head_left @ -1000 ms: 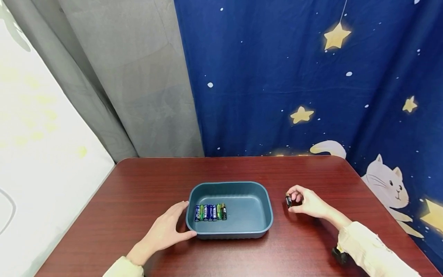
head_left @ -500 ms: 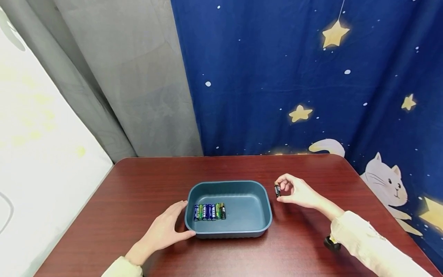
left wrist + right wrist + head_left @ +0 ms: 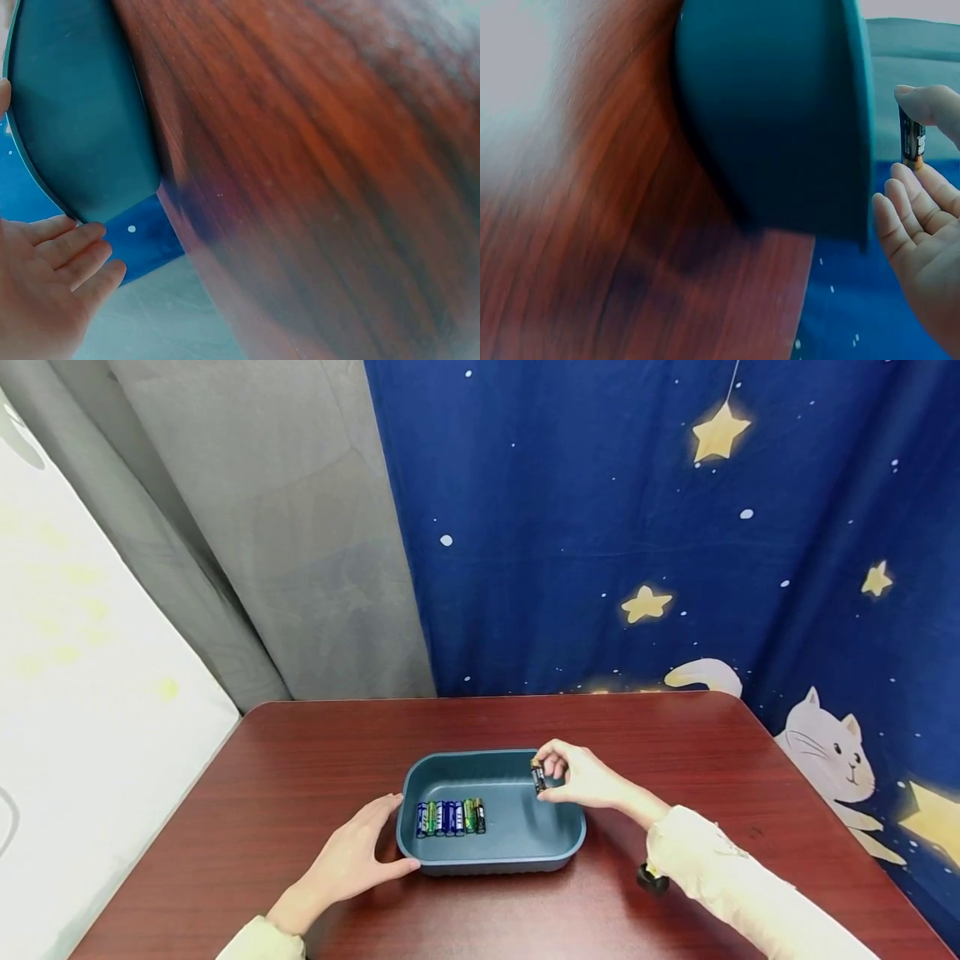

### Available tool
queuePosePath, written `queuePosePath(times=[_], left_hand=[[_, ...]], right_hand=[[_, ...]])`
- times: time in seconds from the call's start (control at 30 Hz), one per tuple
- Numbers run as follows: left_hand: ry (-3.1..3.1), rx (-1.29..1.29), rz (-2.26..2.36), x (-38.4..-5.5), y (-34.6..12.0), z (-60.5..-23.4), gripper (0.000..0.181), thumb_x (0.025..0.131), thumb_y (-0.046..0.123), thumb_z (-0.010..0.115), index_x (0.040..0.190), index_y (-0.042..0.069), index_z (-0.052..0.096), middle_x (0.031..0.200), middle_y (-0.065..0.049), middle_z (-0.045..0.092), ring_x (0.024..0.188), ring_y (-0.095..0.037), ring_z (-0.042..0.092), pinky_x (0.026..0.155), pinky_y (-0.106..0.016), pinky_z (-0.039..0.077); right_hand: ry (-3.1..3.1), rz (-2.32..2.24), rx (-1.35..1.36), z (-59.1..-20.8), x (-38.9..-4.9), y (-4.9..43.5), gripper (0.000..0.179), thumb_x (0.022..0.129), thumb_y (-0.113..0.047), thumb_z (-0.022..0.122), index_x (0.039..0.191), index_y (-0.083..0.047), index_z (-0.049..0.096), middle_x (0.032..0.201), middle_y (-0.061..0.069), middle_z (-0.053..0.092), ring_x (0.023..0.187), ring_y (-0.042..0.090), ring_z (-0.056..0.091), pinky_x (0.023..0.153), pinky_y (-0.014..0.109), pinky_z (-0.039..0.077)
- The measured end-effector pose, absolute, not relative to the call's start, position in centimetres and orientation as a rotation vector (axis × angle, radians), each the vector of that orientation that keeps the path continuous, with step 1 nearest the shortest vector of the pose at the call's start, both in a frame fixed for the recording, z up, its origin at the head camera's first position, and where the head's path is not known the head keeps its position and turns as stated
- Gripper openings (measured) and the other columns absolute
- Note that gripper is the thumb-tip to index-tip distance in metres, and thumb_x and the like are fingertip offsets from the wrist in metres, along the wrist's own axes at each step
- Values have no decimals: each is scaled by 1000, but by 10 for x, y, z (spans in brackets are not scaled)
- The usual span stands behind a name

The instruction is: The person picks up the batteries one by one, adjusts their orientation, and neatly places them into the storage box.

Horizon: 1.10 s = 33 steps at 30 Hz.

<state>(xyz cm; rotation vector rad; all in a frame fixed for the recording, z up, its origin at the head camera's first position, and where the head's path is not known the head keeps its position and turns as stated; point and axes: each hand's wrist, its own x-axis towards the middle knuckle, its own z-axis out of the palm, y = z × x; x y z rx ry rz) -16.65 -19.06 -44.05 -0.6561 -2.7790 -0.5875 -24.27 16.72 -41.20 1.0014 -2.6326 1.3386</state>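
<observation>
My right hand (image 3: 588, 778) pinches a black battery with a copper-coloured end (image 3: 537, 776) between thumb and fingertips, over the right part of a blue-green tray (image 3: 495, 865). The right wrist view shows this battery (image 3: 913, 141) held end to end, above the tray's rim. Inside the tray, toward its left, several batteries (image 3: 450, 818) in blue, green and black lie side by side in a row. My left hand (image 3: 348, 853) rests at the tray's left end, fingers extended along its rim and thumb at the front corner. In the left wrist view those fingertips (image 3: 90, 231) touch the outer wall.
The tray stands on a reddish-brown wooden table (image 3: 322, 735). Behind the table hang a grey curtain (image 3: 300, 543) and a blue curtain (image 3: 555, 543) with stars and a cat. A dark wrist device (image 3: 652, 880) sits under the right sleeve.
My right hand has carried the black battery leftward, from the table right of the tray to above the tray's interior. The left hand stays at the tray's left end.
</observation>
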Motion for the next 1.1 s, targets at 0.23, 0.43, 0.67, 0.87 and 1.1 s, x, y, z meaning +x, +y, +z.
queuePosePath(times=[0.23, 0.43, 0.67, 0.87, 1.1], left_hand=[[-2775, -653, -583, -166, -191, -442, 86, 66, 61, 68, 131, 9, 47, 130, -6, 49, 120, -22, 45, 91, -43, 44], [-2768, -655, -590, -166, -191, -442, 87, 66, 63, 67, 131, 9, 47, 130, -7, 49, 120, -22, 45, 91, -43, 44], [-2787, -650, -592, -166, -192, -443, 89, 67, 67, 63, 132, 10, 46, 131, -5, 48, 121, -21, 44, 92, -43, 44], [-2789, -651, -606, -167, -192, -443, 90, 66, 68, 62, 133, 10, 45, 131, -5, 48, 121, -20, 44, 91, -42, 44], [-2810, -642, -624, -167, -192, -443, 92, 66, 70, 60, 134, 11, 44, 132, -4, 47, 121, -21, 44, 91, -43, 44]], right_hand=[[-2691, 1279, 1051, -426, -247, 138, 45, 64, -15, 81, 100, -3, 56, 78, 2, 55, 65, 11, 50, 59, 20, 43], [-2751, 1215, 1078, -431, -250, 121, 44, 66, -16, 79, 101, -3, 55, 78, 4, 55, 64, 10, 48, 59, 20, 42], [-2868, 1143, 1077, -437, -249, 102, 42, 65, -15, 79, 97, -3, 54, 75, 6, 56, 59, 5, 45, 57, 19, 41], [-2943, 981, 1102, -440, -249, 91, 42, 65, -20, 79, 95, -5, 55, 72, 1, 54, 60, 5, 44, 60, 20, 41], [-2960, 915, 1095, -444, -250, 85, 43, 63, -21, 81, 93, -6, 55, 70, 0, 53, 60, 6, 43, 58, 21, 39]])
